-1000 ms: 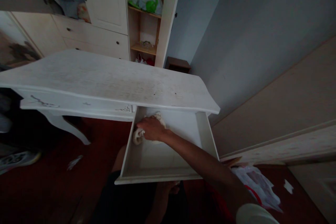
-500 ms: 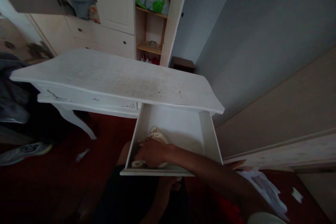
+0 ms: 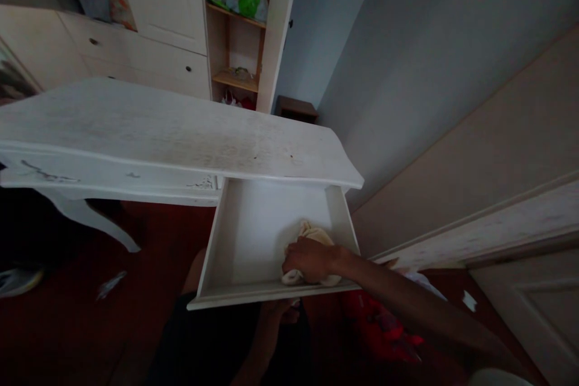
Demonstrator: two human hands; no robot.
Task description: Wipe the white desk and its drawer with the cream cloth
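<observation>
A white drawer (image 3: 212,253) stands pulled out from under a white table (image 3: 172,132). My right hand (image 3: 310,259) presses a cream cloth (image 3: 314,234) against the drawer's floor near its front right corner, fingers closed over the cloth. My left hand (image 3: 283,312) reaches up under the drawer's front edge; its fingers are mostly hidden in the dark there.
A cream wardrobe (image 3: 163,6) with drawers and open shelves stands behind the table. A small brown stool (image 3: 296,108) sits by the blue wall. A door (image 3: 520,241) is at the right. Red fabric (image 3: 384,325) and paper scraps (image 3: 108,283) lie on the dark red floor.
My right hand has dragged the cloth from the drawer's back left, down to its front left, then across to the front right corner. The view has shifted slightly.
</observation>
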